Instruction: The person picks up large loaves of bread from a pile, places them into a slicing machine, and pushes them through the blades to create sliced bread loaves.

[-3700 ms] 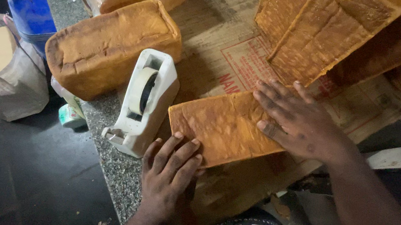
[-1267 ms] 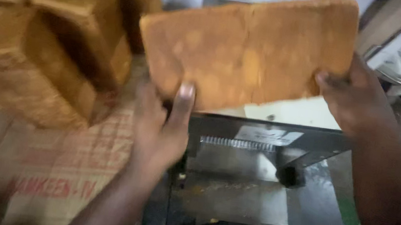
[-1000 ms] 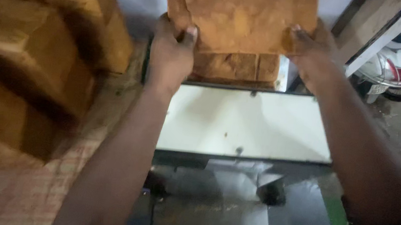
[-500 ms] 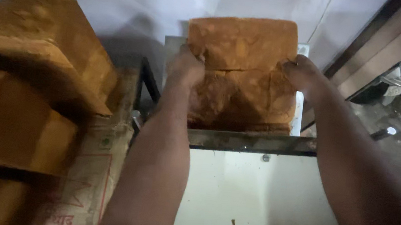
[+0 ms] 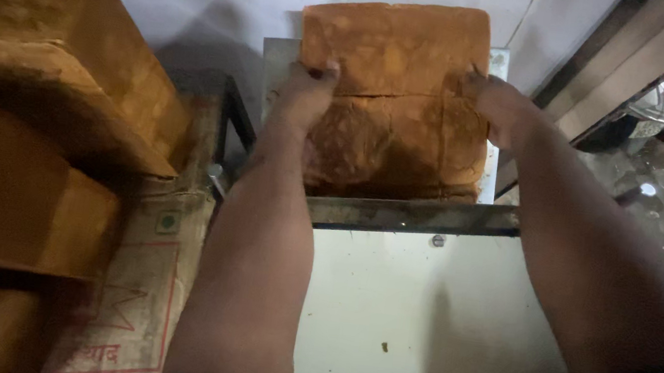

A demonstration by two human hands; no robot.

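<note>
Brown, crusty and block-shaped, a bread loaf point(image 5: 397, 94) is gripped at both sides by the left hand point(image 5: 305, 92) and right hand point(image 5: 499, 106) above a smooth pale metal plate point(image 5: 417, 313).

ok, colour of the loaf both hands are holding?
Golden-brown crust on the loaf, darker in patches; head view.

The loaf point(image 5: 397, 94) is a big rectangular block of bread with a golden-brown crust, mottled darker toward its near end. A straight crease runs across its top, about midway along. It lies flat and lengthwise at the far end of the metal machine point(image 5: 418, 305), just past the crossbar, reaching back to the wall. The left hand point(image 5: 305, 96) presses its left side and the right hand point(image 5: 499, 106) its right side, fingertips on the crust by the crease.
</note>
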